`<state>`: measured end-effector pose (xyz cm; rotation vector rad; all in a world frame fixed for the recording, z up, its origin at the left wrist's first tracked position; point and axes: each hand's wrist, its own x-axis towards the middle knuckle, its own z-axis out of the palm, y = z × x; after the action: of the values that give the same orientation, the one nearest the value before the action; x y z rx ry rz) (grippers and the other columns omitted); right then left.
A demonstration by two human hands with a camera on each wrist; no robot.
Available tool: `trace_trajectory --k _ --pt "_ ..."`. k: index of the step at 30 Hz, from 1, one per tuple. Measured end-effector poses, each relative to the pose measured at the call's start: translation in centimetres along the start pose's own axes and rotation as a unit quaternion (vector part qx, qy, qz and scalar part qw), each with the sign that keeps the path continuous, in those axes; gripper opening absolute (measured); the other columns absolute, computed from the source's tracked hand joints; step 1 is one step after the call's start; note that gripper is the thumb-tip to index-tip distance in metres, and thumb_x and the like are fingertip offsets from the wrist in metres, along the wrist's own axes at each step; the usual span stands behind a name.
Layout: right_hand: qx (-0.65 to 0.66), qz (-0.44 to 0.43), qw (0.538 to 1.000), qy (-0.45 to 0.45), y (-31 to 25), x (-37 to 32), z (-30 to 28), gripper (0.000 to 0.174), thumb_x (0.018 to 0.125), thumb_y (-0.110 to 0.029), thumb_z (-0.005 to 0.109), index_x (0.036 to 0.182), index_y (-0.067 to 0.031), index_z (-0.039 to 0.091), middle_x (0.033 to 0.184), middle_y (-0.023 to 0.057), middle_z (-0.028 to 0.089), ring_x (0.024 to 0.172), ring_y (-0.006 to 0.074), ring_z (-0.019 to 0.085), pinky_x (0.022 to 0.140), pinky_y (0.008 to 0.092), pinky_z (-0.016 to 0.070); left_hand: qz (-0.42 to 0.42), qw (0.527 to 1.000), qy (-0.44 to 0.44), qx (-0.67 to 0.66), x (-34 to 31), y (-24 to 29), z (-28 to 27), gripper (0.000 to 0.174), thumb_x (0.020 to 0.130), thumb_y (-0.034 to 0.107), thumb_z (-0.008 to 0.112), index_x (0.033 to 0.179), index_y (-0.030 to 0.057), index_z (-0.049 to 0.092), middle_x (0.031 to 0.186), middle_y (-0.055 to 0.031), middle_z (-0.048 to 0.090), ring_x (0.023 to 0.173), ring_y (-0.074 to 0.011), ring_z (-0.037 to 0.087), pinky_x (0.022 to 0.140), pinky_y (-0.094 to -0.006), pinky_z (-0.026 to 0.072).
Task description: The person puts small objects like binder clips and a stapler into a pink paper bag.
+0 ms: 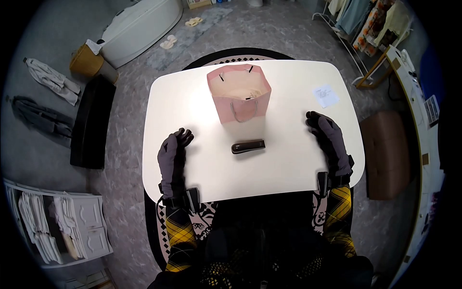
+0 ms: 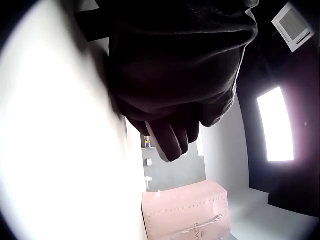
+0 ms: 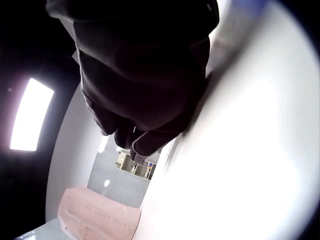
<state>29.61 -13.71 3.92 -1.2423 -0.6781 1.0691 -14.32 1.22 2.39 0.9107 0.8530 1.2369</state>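
My left hand [image 1: 172,156], in a grey and black glove, rests on the left side of the white table [image 1: 192,96], fingers loosely bent and holding nothing. Opposite it, at the table's right side, my gloved right hand [image 1: 329,139] lies in much the same way, also with nothing in it. Between them sits a glossy black stapler [image 1: 248,146], apart from both hands. Behind it stands a pink paper bag [image 1: 243,108], upright with its top open and a rope handle on the near side. Both wrist views show the bag beyond the fingers.
A small white printed paper [image 1: 326,96] lies at the back right of the table. A brown stool [image 1: 386,154] stands to the right and a black bench [image 1: 94,123] to the left. Farther off are a white bathtub [image 1: 139,29] and a clothes rack [image 1: 349,53].
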Motion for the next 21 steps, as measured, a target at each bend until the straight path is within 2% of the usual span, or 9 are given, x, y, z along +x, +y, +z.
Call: trace_trajectory --k 1,5,14,16,18,20,21 --pt "0.000 0.000 1.000 0.000 0.1 0.0 -0.1 0.045 0.109 -0.030 0.059 0.142 0.0015 0.061 0.140 0.0136 0.067 0.123 0.0230 0.066 0.101 0.0322 0.0505 -0.003 1.000 -0.020 0.005 0.3 -0.6 -1.0 0.047 0.112 0.032 0.052 0.138 -0.0074 0.058 0.130 -0.0201 0.070 0.123 -0.0334 0.067 0.111 -0.0415 0.0483" --pt "0.017 -0.006 1.000 0.004 0.2 0.0 -0.1 0.045 0.109 -0.030 0.059 0.141 0.0013 0.061 0.139 0.0134 0.067 0.124 0.0229 0.066 0.101 0.0318 0.0503 -0.021 0.999 -0.006 0.024 0.1 -0.2 -0.8 0.048 0.112 0.033 0.052 0.138 -0.0071 0.058 0.130 -0.0199 0.070 0.123 -0.0329 0.067 0.110 -0.0411 0.0486" --pt "0.026 -0.007 1.000 0.003 0.6 0.0 -0.4 0.045 0.109 -0.031 0.059 0.141 0.0015 0.062 0.138 0.0127 0.068 0.124 0.0219 0.066 0.102 0.0317 0.0499 0.003 1.000 -0.027 0.015 0.2 -0.7 -1.1 0.051 0.112 0.037 0.053 0.137 -0.0057 0.060 0.129 -0.0170 0.072 0.121 -0.0297 0.068 0.106 -0.0379 0.0481" --pt "0.022 -0.009 1.000 0.007 0.5 0.0 -0.1 0.045 0.109 -0.031 0.059 0.140 0.0016 0.062 0.137 0.0128 0.068 0.124 0.0219 0.066 0.103 0.0319 0.0501 -0.025 1.000 0.007 0.003 0.1 -0.3 -0.9 0.043 0.111 0.029 0.056 0.132 -0.0083 0.062 0.128 -0.0164 0.070 0.118 -0.0315 0.069 0.105 -0.0407 0.0520" --pt "-0.005 -0.010 1.000 0.004 0.4 -0.1 -0.1 0.046 0.108 -0.032 0.060 0.139 0.0018 0.063 0.136 0.0130 0.069 0.123 0.0219 0.067 0.102 0.0324 0.0508 -0.012 1.000 0.002 -0.013 0.1 -0.3 -0.8 0.044 0.111 0.030 0.055 0.133 -0.0077 0.062 0.127 -0.0167 0.071 0.118 -0.0318 0.070 0.105 -0.0398 0.0514" --pt "-0.024 -0.017 1.000 0.006 -0.2 -0.1 0.1 0.045 0.108 -0.032 0.060 0.137 0.0025 0.064 0.134 0.0130 0.070 0.119 0.0216 0.068 0.100 0.0325 0.0523 -0.048 0.999 0.008 -0.014 0.3 0.3 -0.6 0.045 0.112 0.031 0.054 0.133 -0.0068 0.062 0.127 -0.0168 0.071 0.119 -0.0324 0.070 0.106 -0.0387 0.0508" --pt "-0.071 0.010 0.997 -0.005 -1.4 -0.4 0.7 0.044 0.108 -0.031 0.060 0.136 0.0018 0.066 0.131 0.0127 0.072 0.117 0.0206 0.069 0.099 0.0316 0.0530 -0.051 0.998 -0.026 -0.024 0.6 0.9 -0.4 0.045 0.111 0.034 0.055 0.130 -0.0059 0.065 0.122 -0.0152 0.074 0.114 -0.0292 0.072 0.101 -0.0358 0.0534"
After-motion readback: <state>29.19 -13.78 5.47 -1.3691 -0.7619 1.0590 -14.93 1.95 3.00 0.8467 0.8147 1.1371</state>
